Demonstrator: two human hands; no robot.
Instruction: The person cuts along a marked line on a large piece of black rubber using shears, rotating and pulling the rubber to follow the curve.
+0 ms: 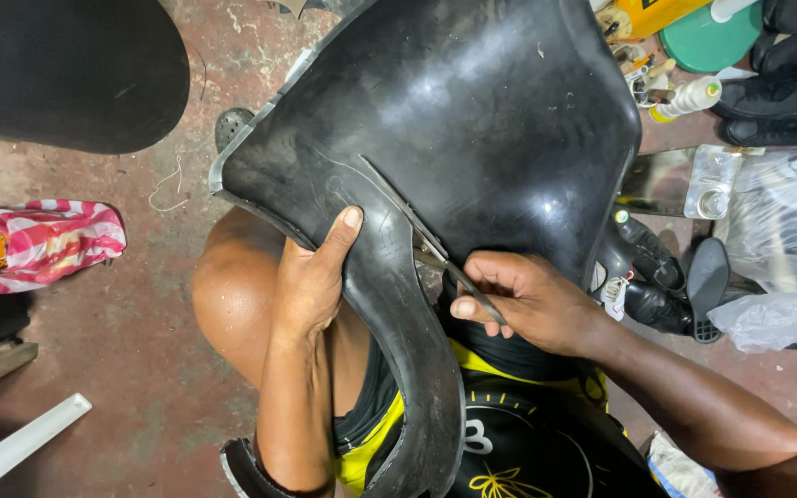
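The rubber sheet (472,111) lies over the knee (232,295), bottle (689,97) right of it.

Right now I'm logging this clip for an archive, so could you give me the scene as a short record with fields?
Setting: stained concrete floor, person seated
Main item: large black rubber sheet over the knee
Left hand: grips the sheet's cut edge, thumb on top
Right hand: holds scissors, blades in the rubber
Nearby: striped red-and-white bag, black shoes, clear plastic bag
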